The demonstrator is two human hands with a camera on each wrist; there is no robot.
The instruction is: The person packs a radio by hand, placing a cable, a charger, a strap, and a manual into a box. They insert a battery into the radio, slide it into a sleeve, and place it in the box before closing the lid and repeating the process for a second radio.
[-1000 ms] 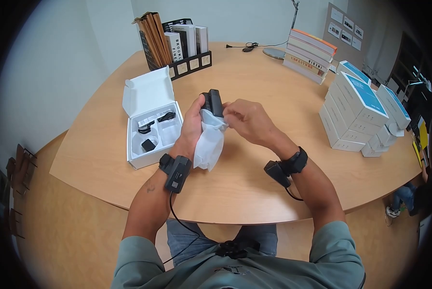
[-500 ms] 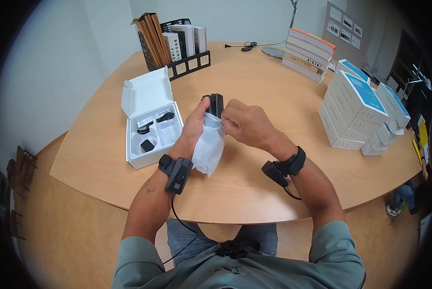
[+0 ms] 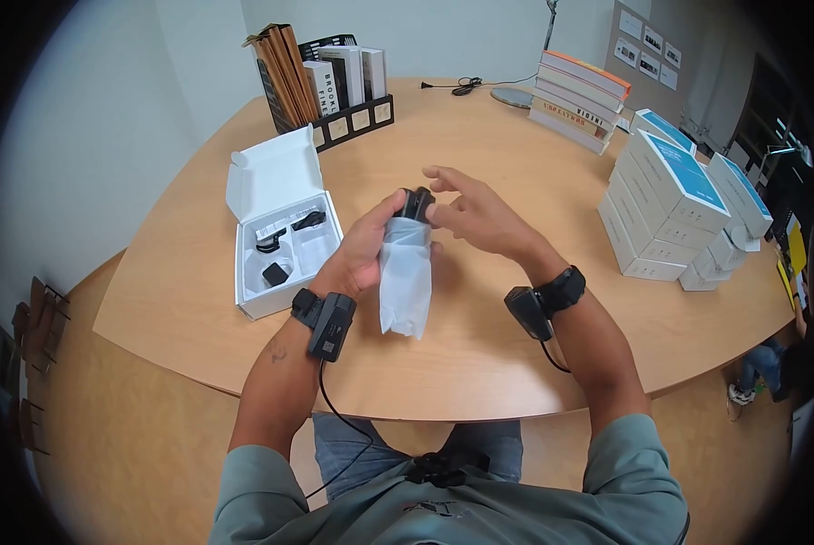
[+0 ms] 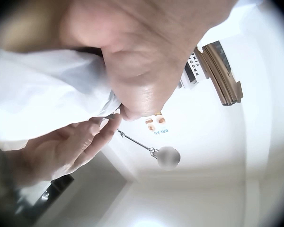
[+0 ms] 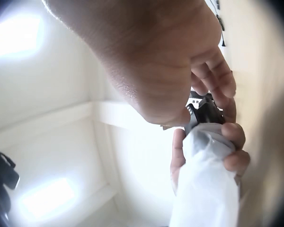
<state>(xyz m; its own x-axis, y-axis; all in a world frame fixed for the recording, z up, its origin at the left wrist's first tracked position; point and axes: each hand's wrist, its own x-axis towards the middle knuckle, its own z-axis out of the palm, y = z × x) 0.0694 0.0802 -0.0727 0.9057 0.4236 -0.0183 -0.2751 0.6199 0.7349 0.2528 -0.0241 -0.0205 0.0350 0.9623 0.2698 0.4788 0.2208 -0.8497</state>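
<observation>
My left hand (image 3: 366, 241) grips a black device (image 3: 416, 203) with a white, thin bag (image 3: 405, 282) round its lower part. The bag hangs down toward me past the palm, and in the right wrist view left-hand fingers (image 5: 235, 161) wrap round its mouth. The device's bare end sticks out at the top; its exact kind does not show. My right hand (image 3: 484, 218) is just to the right, thumb at the device's side and index finger raised and stretched out. In the left wrist view the bag (image 4: 47, 94) lies between both hands.
On the left stands an opened white box (image 3: 284, 254) with a cable and small black parts in its compartments. Behind it is a black file rack (image 3: 357, 120) with folders and books. A stack of books (image 3: 575, 104) and several white-and-blue boxes (image 3: 666, 209) stand to the right.
My right hand has loosened from the bag's mouth and its fingers have spread upward. The device and bag have turned more upright and moved slightly right in my left hand.
</observation>
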